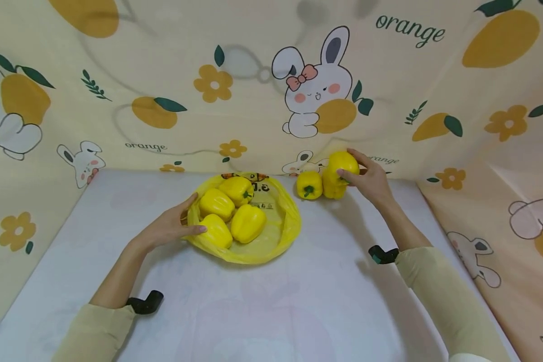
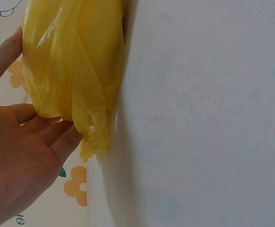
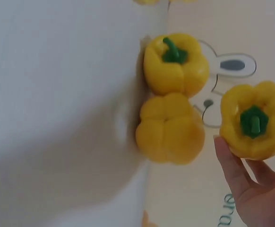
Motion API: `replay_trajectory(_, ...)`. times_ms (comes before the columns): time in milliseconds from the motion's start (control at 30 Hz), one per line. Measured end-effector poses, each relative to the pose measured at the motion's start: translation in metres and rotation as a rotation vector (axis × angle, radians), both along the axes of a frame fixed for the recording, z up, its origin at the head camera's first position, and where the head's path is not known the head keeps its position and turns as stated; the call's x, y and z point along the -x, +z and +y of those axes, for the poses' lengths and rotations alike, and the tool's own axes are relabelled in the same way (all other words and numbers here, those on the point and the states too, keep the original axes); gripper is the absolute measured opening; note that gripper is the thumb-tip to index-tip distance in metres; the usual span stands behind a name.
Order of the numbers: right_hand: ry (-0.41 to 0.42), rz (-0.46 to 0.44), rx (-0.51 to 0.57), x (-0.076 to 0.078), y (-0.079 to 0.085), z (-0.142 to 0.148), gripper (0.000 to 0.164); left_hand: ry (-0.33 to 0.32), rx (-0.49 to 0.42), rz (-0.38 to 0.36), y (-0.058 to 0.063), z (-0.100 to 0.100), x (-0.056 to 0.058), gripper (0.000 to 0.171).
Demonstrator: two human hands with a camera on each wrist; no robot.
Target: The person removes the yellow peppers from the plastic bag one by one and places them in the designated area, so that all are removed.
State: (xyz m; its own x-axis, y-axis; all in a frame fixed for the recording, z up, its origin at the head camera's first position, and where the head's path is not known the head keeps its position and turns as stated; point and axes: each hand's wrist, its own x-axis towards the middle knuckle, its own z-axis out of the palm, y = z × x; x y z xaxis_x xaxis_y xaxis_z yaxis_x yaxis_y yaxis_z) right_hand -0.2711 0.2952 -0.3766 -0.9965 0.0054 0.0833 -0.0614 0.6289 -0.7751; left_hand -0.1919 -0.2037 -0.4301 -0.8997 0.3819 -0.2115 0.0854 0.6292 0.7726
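Observation:
A yellow plastic bag (image 1: 289,226) sits with its mouth spread wide and several yellow bell peppers (image 1: 249,223) inside, toward its left. At its left rim, my left hand (image 1: 172,221) holds the side, thumb over the edge near the front-left pepper; the fingers lie against the outside of the bag in the left wrist view. My right hand (image 1: 372,182) grips a yellow bell pepper (image 3: 229,123) between thumb and fingers, raised beside two others. Of those, one pepper (image 3: 177,66) shows its green stem, and the other (image 3: 170,130) touches it, its bottom facing the camera.
A white table surface (image 1: 253,311) lies under everything. Right behind the peppers rises a cream printed cloth (image 1: 249,115) with rabbits and oranges, which also covers both sides. Each wrist carries a black camera mount (image 1: 147,302).

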Motion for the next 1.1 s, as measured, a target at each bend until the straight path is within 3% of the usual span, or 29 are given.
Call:
replay_trajectory(233, -0.047, 0.017, 0.013, 0.004, -0.009, 0.015, 0.080, 0.012, 0.015, -0.009, 0.000, -0.002, 0.000, 0.107)
replay_trajectory(433, -0.124, 0.011, 0.039, 0.005, -0.017, 0.031, 0.077, -0.009, 0.022, 0.031, 0.001, -0.001, 0.000, 0.105)
replay_trajectory(700, -0.141, -0.015, 0.061, 0.006, -0.029, 0.048, 0.079, -0.011, 0.020, 0.024, 0.003, 0.001, 0.000, 0.104)
replay_trajectory(1100, -0.158, -0.058, 0.058, 0.002, -0.060, 0.057, 0.082, -0.003, 0.011, 0.018, 0.000, 0.001, 0.001, 0.106)
